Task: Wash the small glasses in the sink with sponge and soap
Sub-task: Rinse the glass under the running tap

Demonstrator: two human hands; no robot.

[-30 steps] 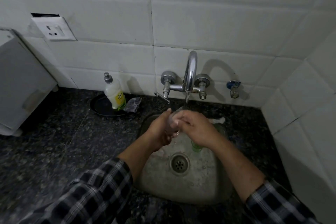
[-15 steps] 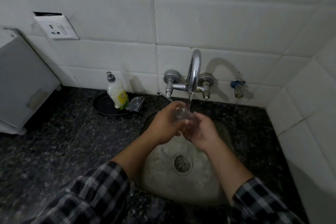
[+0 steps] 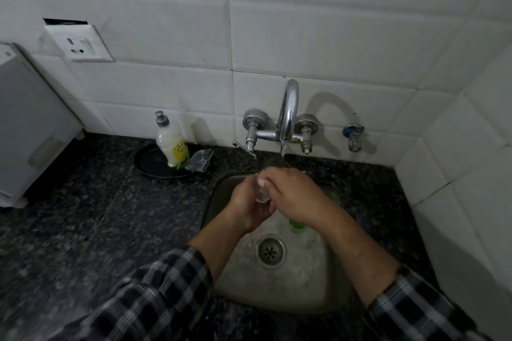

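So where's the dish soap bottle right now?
The soap bottle stands on a dark round tray on the counter, against the tiled wall, left of the faucet and the sink.

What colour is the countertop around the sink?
Black speckled stone countertop, clearest in the head view.

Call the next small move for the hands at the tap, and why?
Probably turn the small glass under the tap's stream to finish rinsing. Both the left hand and right hand cup it over the sink, just below the running spout.
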